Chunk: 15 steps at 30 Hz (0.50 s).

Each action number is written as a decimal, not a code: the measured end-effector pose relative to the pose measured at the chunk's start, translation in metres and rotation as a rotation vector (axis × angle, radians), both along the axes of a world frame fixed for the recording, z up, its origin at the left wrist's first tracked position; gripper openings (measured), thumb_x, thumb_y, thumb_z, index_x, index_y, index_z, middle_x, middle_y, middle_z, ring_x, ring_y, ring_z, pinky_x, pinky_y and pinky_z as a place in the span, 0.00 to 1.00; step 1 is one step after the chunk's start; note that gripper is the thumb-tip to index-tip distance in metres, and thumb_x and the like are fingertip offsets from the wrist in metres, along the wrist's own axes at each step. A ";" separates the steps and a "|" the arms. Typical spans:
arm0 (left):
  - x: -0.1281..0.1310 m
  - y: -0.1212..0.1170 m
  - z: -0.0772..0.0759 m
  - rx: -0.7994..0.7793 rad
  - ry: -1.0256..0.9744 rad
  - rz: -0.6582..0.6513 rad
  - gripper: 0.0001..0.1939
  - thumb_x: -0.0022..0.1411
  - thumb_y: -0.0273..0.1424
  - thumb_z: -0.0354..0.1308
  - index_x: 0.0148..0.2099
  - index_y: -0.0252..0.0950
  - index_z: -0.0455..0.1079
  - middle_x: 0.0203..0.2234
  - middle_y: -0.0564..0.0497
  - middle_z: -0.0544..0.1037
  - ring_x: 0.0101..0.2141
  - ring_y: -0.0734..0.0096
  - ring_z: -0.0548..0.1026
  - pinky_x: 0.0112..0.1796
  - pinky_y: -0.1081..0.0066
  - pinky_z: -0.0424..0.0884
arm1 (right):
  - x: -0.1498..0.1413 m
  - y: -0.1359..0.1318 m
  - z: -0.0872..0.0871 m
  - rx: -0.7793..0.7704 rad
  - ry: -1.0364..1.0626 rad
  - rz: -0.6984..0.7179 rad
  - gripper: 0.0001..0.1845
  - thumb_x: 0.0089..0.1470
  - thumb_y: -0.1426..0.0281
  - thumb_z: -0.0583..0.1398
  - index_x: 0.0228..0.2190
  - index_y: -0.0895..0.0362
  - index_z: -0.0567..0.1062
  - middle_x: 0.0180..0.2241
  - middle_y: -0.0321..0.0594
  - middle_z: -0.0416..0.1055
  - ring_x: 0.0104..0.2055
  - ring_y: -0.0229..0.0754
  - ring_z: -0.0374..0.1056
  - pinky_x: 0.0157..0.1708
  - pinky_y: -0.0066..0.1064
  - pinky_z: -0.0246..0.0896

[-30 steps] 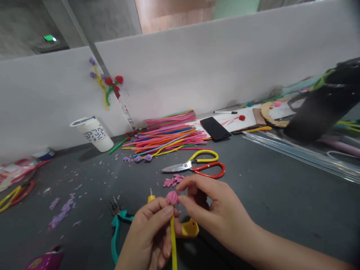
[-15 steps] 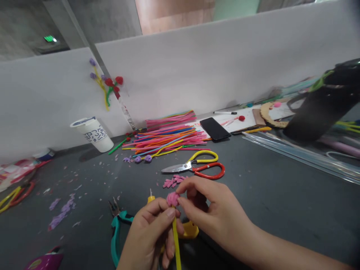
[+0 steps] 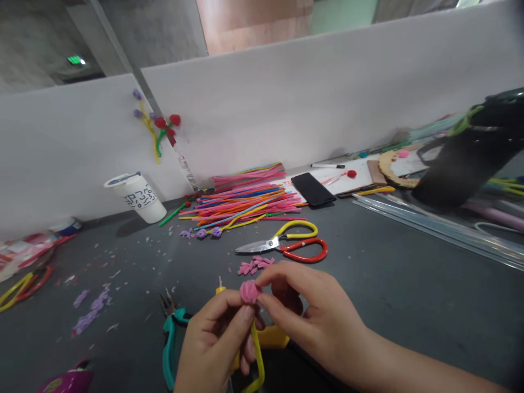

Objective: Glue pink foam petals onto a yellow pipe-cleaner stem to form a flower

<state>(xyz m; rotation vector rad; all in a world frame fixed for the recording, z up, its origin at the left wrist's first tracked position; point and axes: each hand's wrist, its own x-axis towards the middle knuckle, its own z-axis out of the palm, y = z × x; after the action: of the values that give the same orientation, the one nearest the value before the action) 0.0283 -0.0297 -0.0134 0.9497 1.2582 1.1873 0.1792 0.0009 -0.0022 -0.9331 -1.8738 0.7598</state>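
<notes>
Between my two hands is a pink pipe-cleaner flower head (image 3: 249,292) on a yellow stem (image 3: 259,357). My left hand (image 3: 223,333) is closed, thumb and forefinger pinching the flower just under its head. The stem hangs below these fingers and bends near its lower end. At the flower's right side, the thumb and forefinger of my right hand (image 3: 309,311) pinch its pink edge. Beneath my hands lies a yellow-handled tool (image 3: 273,337), mostly covered, its thin tip showing beyond my left forefinger. Pink cut pieces (image 3: 254,265) lie just behind the flower.
Scissors (image 3: 282,242) with red and yellow handles lie beyond the pink pieces; teal pliers (image 3: 169,341) lie left of my hand. Behind are a pile of pipe cleaners (image 3: 245,202), a phone (image 3: 313,189) and a white cup (image 3: 141,199). A black jug (image 3: 460,158) stands at right.
The flower head has turned and tilted slightly between my fingers. Its yellow stem, straight before, now shows a bend low down. Both hands keep their pinch in nearly the same place.
</notes>
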 end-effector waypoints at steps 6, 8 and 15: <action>0.006 -0.003 0.008 0.013 -0.028 0.055 0.13 0.44 0.40 0.70 0.27 0.35 0.77 0.13 0.57 0.70 0.12 0.83 0.64 0.14 0.84 0.61 | 0.002 -0.003 0.000 0.097 -0.002 0.008 0.04 0.57 0.72 0.58 0.34 0.55 0.74 0.23 0.30 0.71 0.22 0.31 0.64 0.22 0.19 0.58; 0.006 -0.004 0.008 0.028 -0.026 0.059 0.13 0.44 0.41 0.70 0.27 0.36 0.77 0.12 0.58 0.68 0.12 0.83 0.64 0.14 0.84 0.61 | 0.002 -0.004 -0.001 0.159 0.000 -0.014 0.03 0.56 0.72 0.59 0.33 0.56 0.73 0.23 0.30 0.71 0.21 0.30 0.63 0.22 0.19 0.57; 0.005 -0.006 0.004 0.121 0.015 0.094 0.13 0.44 0.42 0.69 0.27 0.38 0.78 0.16 0.55 0.73 0.14 0.81 0.66 0.16 0.82 0.63 | 0.004 -0.004 -0.003 0.350 0.017 0.002 0.07 0.55 0.76 0.59 0.37 0.55 0.72 0.26 0.31 0.73 0.20 0.30 0.62 0.21 0.20 0.58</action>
<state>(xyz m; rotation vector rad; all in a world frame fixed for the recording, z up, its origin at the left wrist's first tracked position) 0.0330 -0.0357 -0.0097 0.9982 1.2651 1.3445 0.1835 -0.0031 -0.0050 -0.6990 -1.9133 0.4186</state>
